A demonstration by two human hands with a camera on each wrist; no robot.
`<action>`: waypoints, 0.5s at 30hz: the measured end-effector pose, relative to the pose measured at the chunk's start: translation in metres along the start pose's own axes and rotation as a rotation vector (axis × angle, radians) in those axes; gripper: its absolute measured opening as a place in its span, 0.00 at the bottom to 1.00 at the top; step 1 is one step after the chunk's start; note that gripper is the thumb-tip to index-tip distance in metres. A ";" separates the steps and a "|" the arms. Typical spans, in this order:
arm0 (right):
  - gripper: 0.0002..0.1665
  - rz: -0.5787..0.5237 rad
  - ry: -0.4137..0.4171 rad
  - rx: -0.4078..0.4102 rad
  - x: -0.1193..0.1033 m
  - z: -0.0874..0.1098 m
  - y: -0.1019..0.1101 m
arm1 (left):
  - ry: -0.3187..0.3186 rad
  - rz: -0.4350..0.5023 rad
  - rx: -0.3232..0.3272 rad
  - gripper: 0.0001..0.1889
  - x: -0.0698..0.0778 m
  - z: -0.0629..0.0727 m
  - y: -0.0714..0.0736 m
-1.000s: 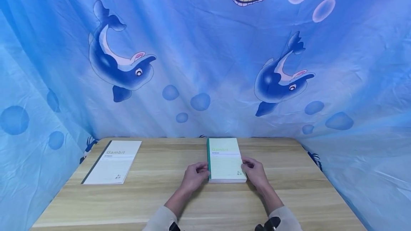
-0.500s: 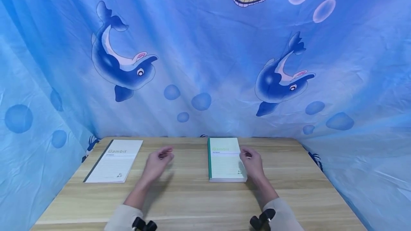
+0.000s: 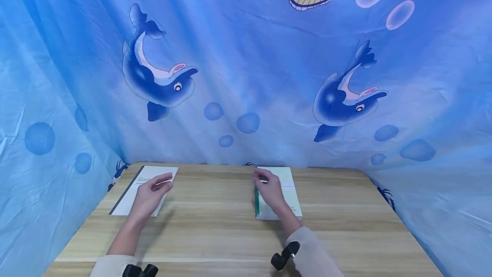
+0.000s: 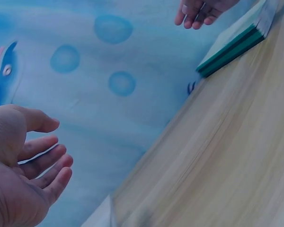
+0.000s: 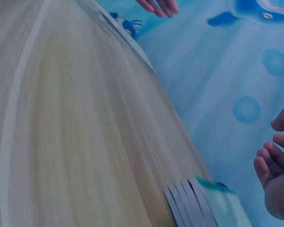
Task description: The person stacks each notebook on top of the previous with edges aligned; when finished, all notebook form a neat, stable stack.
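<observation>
At the left of the table lies a white notebook point(image 3: 128, 195) with a dark spine, the word Gambit on its cover. My left hand point(image 3: 150, 195) hovers over it, fingers loosely bent and holding nothing. Right of the middle sits a stack of green-spined notebooks point(image 3: 286, 195), squared up; in the right wrist view several page blocks point(image 5: 189, 203) show at its edge. Above that stack is my right hand point(image 3: 270, 189), relaxed, nothing in its fingers, covering part of the top cover. The left wrist view shows the left palm point(image 4: 19, 179) raised off the table.
The wooden table point(image 3: 207, 225) carries both the notebook and the stack near its back edge. Behind it hangs a blue curtain point(image 3: 246, 76) printed with dolphins and bubbles, which also runs down both sides.
My left hand has left the green-spined stack and moved left to the white notebook. My right hand has lifted from the stack's right side and shifted left over it. The view has turned slightly left.
</observation>
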State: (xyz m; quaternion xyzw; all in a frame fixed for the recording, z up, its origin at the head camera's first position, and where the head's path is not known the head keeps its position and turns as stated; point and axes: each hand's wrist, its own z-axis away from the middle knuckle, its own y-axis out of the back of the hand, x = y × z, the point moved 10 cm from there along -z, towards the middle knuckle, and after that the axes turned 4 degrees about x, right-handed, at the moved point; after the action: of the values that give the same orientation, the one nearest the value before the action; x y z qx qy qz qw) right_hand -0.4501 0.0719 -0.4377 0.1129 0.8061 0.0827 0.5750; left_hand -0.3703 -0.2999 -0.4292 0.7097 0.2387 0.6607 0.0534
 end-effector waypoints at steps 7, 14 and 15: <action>0.18 -0.056 0.040 -0.131 -0.018 0.005 -0.060 | 0.063 -0.112 0.010 0.32 -0.023 0.000 0.032; 0.20 -0.076 0.036 -0.227 -0.027 0.011 -0.108 | 0.130 -0.122 0.063 0.31 -0.060 -0.011 0.064; 0.20 -0.078 0.031 -0.237 -0.028 0.012 -0.113 | 0.146 -0.130 0.075 0.30 -0.067 -0.013 0.068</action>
State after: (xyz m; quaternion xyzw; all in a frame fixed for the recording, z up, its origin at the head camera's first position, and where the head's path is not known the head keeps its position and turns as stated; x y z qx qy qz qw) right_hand -0.4395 -0.0442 -0.4457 0.0113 0.8034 0.1566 0.5744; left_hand -0.3650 -0.3903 -0.4624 0.6440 0.3121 0.6965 0.0522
